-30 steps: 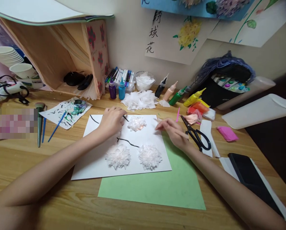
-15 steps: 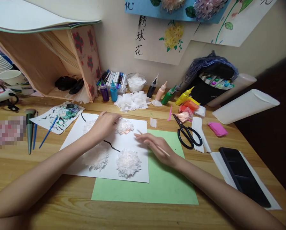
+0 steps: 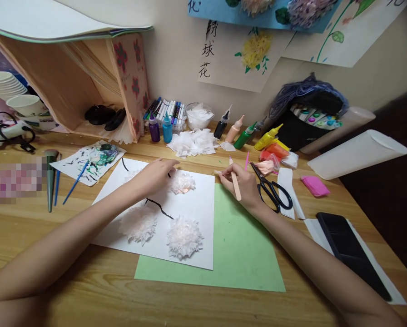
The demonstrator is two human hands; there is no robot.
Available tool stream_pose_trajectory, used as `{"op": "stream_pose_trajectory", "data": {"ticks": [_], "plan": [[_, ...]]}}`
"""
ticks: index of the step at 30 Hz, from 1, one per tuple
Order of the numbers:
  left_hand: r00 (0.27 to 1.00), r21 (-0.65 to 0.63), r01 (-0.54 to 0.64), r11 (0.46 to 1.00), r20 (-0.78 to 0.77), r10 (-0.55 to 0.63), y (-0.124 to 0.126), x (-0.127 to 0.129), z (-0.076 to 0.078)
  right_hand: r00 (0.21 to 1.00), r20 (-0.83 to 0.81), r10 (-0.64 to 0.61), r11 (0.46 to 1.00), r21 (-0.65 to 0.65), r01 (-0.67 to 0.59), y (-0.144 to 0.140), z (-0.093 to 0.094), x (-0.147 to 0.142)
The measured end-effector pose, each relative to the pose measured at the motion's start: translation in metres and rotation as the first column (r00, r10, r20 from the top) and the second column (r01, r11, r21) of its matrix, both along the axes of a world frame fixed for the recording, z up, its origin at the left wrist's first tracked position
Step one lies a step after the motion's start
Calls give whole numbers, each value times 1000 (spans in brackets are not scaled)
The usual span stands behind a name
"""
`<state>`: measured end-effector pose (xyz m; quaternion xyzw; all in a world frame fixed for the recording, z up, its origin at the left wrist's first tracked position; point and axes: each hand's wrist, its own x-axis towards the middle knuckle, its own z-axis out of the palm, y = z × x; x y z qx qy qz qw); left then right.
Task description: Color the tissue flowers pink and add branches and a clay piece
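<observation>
White paper (image 3: 193, 213) with black painted lines lies over a green sheet (image 3: 244, 254). Ruffled white tissue flowers stand on it, two along the front: one at right (image 3: 185, 236), one at left (image 3: 140, 225). My left hand (image 3: 156, 176) rests on the upper part of the paper, fingers stretched, beside a flower (image 3: 182, 181) showing some peach at its base; it partly hides another flower. My right hand (image 3: 242, 184) grips a pale, flat-ended stick (image 3: 236, 185), and its fingertips pinch a small white tissue square (image 3: 217, 172) at the green sheet's top edge.
Black-handled scissors (image 3: 273, 193) lie right of my right hand. Behind are a tissue pile (image 3: 193, 143), a bowl (image 3: 199, 117) and paint bottles (image 3: 246, 136). A paint-smeared paper (image 3: 87, 161) with brushes lies left; a black case (image 3: 353, 254) sits at right.
My right hand has moved right and up from beside the flower to the loose tissue square, and the stick now stands more upright. My left hand's fingers have straightened; the camera view shifted slightly.
</observation>
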<state>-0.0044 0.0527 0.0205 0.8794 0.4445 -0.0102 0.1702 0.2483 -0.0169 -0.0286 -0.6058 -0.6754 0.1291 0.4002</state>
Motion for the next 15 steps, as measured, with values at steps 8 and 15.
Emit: {"op": "stream_pose_trajectory", "data": {"ticks": [8, 15], "plan": [[947, -111, 74, 991, 318, -35, -18, 6, 14, 721, -673, 166, 903, -191, -386, -5, 7, -44], [922, -409, 55, 911, 371, 111, -30, 13, 14, 677, -718, 164, 883, -199, -425, -14, -3, -53]]}}
